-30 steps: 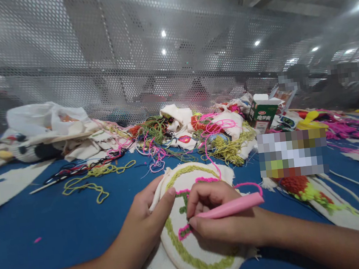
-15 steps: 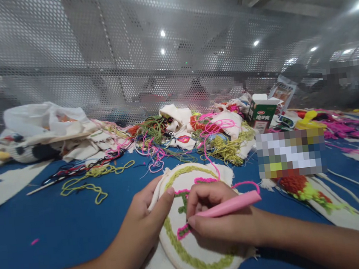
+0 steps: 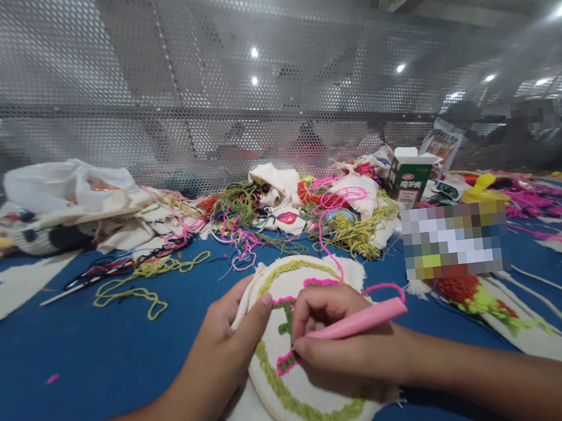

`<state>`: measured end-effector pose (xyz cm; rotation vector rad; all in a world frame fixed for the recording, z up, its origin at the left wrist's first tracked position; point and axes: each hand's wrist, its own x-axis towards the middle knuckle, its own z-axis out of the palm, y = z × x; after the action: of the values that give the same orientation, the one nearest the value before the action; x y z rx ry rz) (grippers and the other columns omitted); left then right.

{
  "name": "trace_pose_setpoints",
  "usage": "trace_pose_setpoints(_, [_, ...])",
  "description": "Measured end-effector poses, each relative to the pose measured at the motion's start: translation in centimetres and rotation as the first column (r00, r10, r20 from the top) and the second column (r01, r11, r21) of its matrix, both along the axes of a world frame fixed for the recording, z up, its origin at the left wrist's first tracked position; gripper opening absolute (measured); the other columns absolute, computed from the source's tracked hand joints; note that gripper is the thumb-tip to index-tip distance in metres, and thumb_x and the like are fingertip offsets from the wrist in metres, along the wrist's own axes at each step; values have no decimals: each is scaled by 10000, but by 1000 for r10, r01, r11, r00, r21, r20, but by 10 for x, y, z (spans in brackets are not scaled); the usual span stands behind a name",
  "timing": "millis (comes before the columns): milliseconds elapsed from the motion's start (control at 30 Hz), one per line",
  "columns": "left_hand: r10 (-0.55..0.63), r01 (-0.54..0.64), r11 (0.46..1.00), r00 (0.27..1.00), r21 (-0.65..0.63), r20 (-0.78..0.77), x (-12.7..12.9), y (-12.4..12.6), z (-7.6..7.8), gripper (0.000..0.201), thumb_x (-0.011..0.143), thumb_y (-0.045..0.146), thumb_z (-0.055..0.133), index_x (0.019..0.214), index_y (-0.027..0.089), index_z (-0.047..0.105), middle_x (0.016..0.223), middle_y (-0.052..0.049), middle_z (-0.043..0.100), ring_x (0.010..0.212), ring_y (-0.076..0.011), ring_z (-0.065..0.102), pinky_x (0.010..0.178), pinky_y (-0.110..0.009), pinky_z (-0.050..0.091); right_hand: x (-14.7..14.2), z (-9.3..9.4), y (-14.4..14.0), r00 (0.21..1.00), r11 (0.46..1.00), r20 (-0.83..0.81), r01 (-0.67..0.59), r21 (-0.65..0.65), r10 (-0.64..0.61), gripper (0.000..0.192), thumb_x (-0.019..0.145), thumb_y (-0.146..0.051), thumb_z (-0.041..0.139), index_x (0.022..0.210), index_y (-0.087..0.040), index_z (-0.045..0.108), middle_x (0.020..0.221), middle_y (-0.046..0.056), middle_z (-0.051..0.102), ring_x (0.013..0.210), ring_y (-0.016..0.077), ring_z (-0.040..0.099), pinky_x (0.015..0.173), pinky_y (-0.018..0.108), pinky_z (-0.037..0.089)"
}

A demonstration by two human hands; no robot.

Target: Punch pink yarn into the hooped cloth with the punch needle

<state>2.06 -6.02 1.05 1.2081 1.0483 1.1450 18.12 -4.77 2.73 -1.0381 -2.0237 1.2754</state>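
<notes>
While the head view has barely changed over the last second, the pink tool (image 3: 357,319) stays at one spot on the hooped cloth (image 3: 305,395), and no added stitching can be made out.
The left hand (image 3: 240,322) clasps the left edge of the hoop (image 3: 267,406), thumb on top, other fingers partly hidden; the right hand (image 3: 342,338) pinches the tool low between thumb and forefinger, handle slanting up rightward, pink yarn (image 3: 389,286) looping at its back end. The hoop sits between both forearms, over the blue table (image 3: 100,357); whether the tip pierces the cloth cannot be told.
</notes>
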Motion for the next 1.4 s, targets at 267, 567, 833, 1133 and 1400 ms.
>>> trace_pose_setpoints(267, [-8,8,1000,1000,0,6,-1,0,-2,473,778,393,538,1203,189,487,1065,-64,653,891,-230,620,757,-316,497,2,-4,1,1000,1000,-19,-14,26,14,22,642,-136,567,640,-147,549,594,-39,526,540,56,432,497,162,325])
trace_pose_setpoints(567, [-5,5,1000,1000,18,-12,-1,-1,-3,466,781,396,534,1195,187,498,1089,-70,642,916,-235,610,767,-313,497,1,-1,0,1000,1000,-5,-15,5,15,20,636,-132,562,638,-144,546,592,-37,519,535,56,424,484,159,315])
trace_pose_setpoints(833, [-10,10,1000,1000,19,-12,-1,0,-3,473,790,403,519,1209,186,484,1091,-67,643,929,-237,607,789,-317,485,1,-2,1,1000,1000,-3,-5,18,5,23,631,-131,556,629,-148,540,593,-34,522,547,61,431,500,163,332])
trace_pose_setpoints(1133, [-8,11,999,999,52,-44,-2,0,-3,462,800,391,510,1210,179,488,1112,-66,631,958,-232,589,836,-317,459,0,0,1,1000,1000,13,-6,-4,6,18,630,-135,549,627,-148,536,593,-36,517,536,58,427,485,161,324])
trace_pose_setpoints(1400, [3,0,999,998,52,-62,-2,1,-3,469,784,406,520,1198,185,506,1101,-59,640,951,-231,595,827,-311,466,1,0,1,1000,1000,14,-15,23,15,14,634,-140,555,642,-147,547,601,-33,523,552,62,432,498,161,330])
